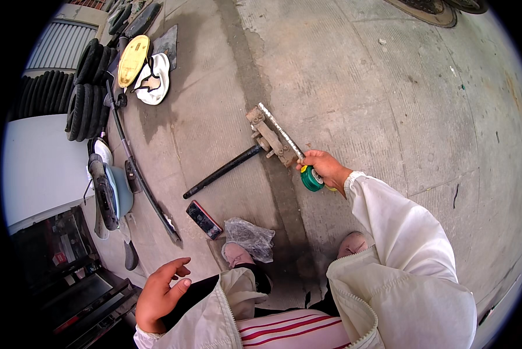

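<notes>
My right hand (326,167) grips a green tape measure (312,179). Its pale blade (279,129) stretches up and left along a rusty metal bracket (271,139) on the concrete floor. From the bracket a black tube (223,171) runs down to the left, forming a T shape with it. My left hand (161,294) hangs over the lower left, holding nothing, with its fingers apart and slightly curled. A phone with a red edge (204,220) lies on the floor between the tube and my left hand.
Crumpled clear plastic (250,237) lies by my left shoe (236,254). A long dark pole (134,160) lies at the left, near a light blue bucket (123,192). Tyres (84,110) are stacked behind it. A yellow oval piece (134,61) and white piece (154,81) lie farther off.
</notes>
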`<action>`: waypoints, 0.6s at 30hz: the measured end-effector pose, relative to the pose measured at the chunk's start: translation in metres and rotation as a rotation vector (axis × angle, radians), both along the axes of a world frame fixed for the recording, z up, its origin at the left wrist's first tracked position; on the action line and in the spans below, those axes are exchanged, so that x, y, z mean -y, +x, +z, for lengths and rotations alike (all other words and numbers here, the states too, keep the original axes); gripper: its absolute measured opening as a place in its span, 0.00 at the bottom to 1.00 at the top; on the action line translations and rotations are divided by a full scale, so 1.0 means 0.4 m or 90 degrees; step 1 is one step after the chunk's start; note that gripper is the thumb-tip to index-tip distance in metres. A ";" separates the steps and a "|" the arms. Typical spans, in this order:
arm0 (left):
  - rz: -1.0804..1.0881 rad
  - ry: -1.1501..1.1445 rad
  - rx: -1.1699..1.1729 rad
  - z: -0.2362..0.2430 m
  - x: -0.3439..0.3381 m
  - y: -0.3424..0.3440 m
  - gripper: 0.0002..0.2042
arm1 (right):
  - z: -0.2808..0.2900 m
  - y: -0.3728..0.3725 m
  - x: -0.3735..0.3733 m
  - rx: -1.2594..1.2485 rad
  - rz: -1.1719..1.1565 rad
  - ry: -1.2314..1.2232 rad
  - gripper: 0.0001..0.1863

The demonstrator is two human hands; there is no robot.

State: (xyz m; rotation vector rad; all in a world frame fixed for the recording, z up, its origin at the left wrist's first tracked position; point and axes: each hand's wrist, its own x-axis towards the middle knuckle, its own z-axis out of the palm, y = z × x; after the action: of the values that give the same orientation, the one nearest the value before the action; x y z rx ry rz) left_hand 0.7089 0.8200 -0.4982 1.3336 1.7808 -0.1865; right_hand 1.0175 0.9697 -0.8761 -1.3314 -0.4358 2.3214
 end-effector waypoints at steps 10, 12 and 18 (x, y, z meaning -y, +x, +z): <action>-0.003 -0.005 0.004 -0.005 -0.003 -0.003 0.20 | -0.002 -0.004 0.005 -0.002 -0.013 0.016 0.06; -0.002 -0.007 0.003 -0.006 -0.004 -0.003 0.20 | -0.005 -0.003 0.006 -0.004 -0.016 0.016 0.06; 0.002 -0.015 -0.001 -0.008 -0.008 -0.002 0.20 | -0.004 0.000 0.006 0.003 -0.014 0.017 0.06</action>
State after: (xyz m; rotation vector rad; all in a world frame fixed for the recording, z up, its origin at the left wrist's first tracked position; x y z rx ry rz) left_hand 0.7080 0.8232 -0.5013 1.3144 1.7774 -0.2059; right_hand 1.0174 0.9675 -0.8777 -1.3238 -0.4495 2.2861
